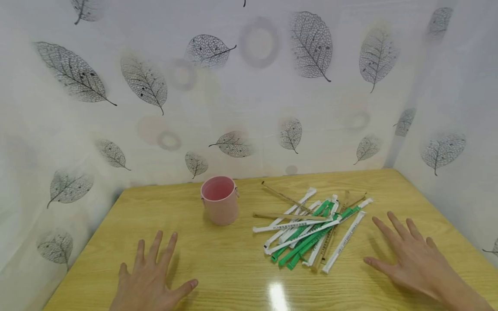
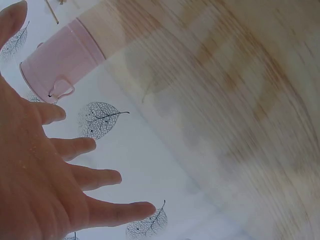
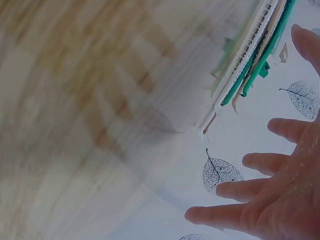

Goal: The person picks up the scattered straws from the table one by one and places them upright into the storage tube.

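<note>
My left hand (image 1: 149, 276) is spread palm down at the table's near left, holding nothing. Beyond it stands a small pink bucket (image 1: 221, 207), upright, with little side handles; the left wrist view shows the bucket (image 2: 62, 60) past the fingers (image 2: 100, 177). On the right, my right hand (image 1: 416, 259) is spread out too, with nothing in it. Just left of it lies a loose pile of paper-wrapped straws (image 1: 299, 229) in white, green and brown, crossing one another. Nearest that hand is a white wrapped straw (image 1: 344, 242). In the right wrist view the straws (image 3: 250, 55) appear edge-on.
Everything sits on a yellowish wooden table (image 1: 186, 255) with a bright light reflection near its front. A pale cloth (image 1: 256, 99) printed with dark leaves hangs behind the table and along both sides.
</note>
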Action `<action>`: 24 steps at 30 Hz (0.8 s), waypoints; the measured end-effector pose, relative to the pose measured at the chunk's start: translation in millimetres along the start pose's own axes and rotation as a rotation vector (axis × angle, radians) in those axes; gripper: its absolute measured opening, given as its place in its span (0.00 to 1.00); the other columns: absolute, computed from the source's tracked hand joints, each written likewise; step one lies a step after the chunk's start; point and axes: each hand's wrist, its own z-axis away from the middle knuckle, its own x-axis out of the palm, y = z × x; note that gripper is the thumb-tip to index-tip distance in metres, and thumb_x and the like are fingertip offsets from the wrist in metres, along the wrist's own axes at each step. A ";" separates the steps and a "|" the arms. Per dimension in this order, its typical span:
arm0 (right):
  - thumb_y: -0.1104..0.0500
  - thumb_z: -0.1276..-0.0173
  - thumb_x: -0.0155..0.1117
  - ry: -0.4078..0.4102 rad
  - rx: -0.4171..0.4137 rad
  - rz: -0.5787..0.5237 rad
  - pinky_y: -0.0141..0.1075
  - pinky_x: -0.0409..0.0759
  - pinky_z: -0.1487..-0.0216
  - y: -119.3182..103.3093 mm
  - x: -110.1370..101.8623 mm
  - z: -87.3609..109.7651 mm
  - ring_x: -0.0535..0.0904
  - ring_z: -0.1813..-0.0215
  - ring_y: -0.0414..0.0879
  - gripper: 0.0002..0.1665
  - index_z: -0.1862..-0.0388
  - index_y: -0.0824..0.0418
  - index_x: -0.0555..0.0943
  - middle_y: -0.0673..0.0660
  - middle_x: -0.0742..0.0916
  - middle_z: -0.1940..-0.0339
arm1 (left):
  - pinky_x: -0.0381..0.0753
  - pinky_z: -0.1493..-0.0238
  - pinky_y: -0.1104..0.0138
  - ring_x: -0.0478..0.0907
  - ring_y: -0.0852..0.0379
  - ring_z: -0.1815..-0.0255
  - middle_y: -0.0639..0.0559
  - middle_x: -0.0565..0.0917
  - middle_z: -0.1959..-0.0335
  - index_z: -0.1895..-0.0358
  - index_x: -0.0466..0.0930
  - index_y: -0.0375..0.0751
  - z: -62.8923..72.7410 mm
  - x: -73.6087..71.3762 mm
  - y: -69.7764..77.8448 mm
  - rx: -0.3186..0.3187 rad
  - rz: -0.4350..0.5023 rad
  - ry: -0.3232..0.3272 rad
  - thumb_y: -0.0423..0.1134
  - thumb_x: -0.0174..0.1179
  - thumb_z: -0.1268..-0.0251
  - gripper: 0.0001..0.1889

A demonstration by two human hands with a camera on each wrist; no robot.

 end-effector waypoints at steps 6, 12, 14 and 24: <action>0.29 0.37 0.68 -0.016 0.020 -0.062 0.84 0.64 0.50 3.6 -2.9 -4.1 0.62 0.33 0.87 0.60 0.17 0.55 0.56 0.77 0.64 0.22 | 0.63 0.49 0.17 0.58 0.19 0.26 0.37 0.61 0.20 0.18 0.54 0.55 -0.7 0.7 0.5 0.010 0.002 0.017 0.87 0.51 0.51 0.60; 0.41 0.26 0.64 -0.012 0.109 -0.296 0.65 0.81 0.52 2.9 -11.1 -21.9 0.81 0.43 0.73 0.41 0.27 0.67 0.70 0.76 0.81 0.37 | 0.80 0.53 0.32 0.72 0.28 0.32 0.39 0.71 0.26 0.22 0.62 0.48 -17.0 -7.8 2.5 0.095 0.217 0.174 0.71 0.63 0.40 0.48; 0.45 0.24 0.61 -0.011 0.148 -0.360 0.55 0.85 0.61 2.6 -13.6 -32.8 0.88 0.54 0.64 0.34 0.32 0.69 0.74 0.74 0.86 0.46 | 0.82 0.51 0.37 0.75 0.33 0.34 0.40 0.74 0.29 0.24 0.65 0.44 -30.1 -13.6 5.4 0.118 0.374 0.216 0.62 0.66 0.35 0.42; 0.42 0.24 0.60 -0.263 0.392 -0.679 0.39 0.86 0.69 4.2 -10.5 -74.8 0.86 0.72 0.46 0.46 0.29 0.79 0.61 0.61 0.90 0.65 | 0.75 0.31 0.43 0.65 0.36 0.25 0.39 0.67 0.24 0.21 0.59 0.39 -119.5 -14.0 28.1 0.108 0.838 0.157 0.52 0.70 0.35 0.45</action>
